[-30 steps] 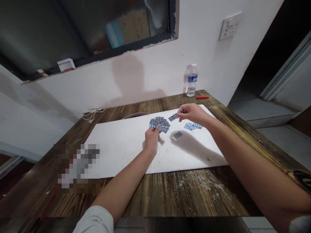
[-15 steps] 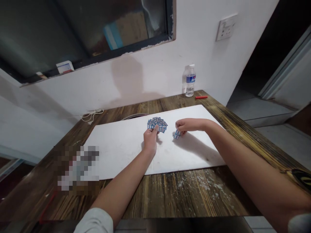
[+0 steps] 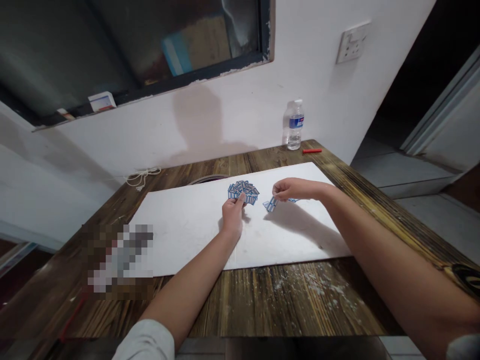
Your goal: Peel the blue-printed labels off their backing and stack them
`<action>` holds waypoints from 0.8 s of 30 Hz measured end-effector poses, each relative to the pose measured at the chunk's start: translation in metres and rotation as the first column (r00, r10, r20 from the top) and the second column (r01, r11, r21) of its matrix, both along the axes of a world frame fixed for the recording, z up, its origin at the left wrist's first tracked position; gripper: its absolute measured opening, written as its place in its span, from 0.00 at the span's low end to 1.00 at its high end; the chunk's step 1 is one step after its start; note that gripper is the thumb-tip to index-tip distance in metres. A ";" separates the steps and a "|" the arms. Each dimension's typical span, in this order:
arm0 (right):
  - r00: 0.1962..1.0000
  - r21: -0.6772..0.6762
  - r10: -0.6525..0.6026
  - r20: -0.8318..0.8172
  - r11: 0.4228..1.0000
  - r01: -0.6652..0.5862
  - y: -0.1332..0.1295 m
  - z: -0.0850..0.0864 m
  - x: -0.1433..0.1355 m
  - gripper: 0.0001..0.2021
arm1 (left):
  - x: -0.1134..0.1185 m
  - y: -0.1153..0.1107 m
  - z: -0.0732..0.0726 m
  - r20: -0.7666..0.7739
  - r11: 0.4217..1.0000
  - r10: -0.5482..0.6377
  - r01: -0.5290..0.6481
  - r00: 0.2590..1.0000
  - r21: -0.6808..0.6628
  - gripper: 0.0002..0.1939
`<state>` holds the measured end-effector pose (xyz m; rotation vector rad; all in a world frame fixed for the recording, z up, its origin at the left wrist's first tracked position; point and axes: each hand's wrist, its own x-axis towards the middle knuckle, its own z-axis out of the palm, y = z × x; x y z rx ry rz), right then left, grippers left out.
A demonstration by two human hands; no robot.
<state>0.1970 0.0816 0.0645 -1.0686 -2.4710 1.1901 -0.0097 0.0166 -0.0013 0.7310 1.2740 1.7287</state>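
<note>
My left hand is closed around a spread fan of small blue-edged cards, with the thumb pressed over their lower part. To its right, my right hand pinches a blue-and-white card that hangs down from the fingertips. Another blue-edged piece overlaps it at the left; whether it is held too I cannot tell. Beyond the right hand, a bit of more blue-edged cards shows on the white board, mostly hidden by the hand. Both hands are over this board.
The board lies on a dark wooden table with white specks along its near part. At the back stand a water bottle and a red stick-like item. A white cord lies back left. A pixelated patch covers the left side.
My right hand has risen slightly with its card, uncovering part of the cards behind it. The left hand and its fan have stayed nearly still.
</note>
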 end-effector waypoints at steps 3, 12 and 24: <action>0.988 0.120 0.036 0.149 0.991 -0.055 0.003 -0.003 -0.001 0.03 | 0.000 0.000 0.000 -0.012 1.000 0.001 -0.001 1.000 -0.015 0.21; 0.979 0.238 -0.126 -0.163 0.958 0.163 -0.008 -0.002 -0.026 0.11 | -0.002 0.001 -0.005 -0.104 1.000 -0.022 0.022 0.994 0.004 0.20; 0.918 0.106 -0.251 -0.307 0.950 0.295 -0.017 -0.006 -0.042 0.15 | -0.003 0.003 -0.009 -0.116 0.998 -0.051 0.055 0.992 0.027 0.17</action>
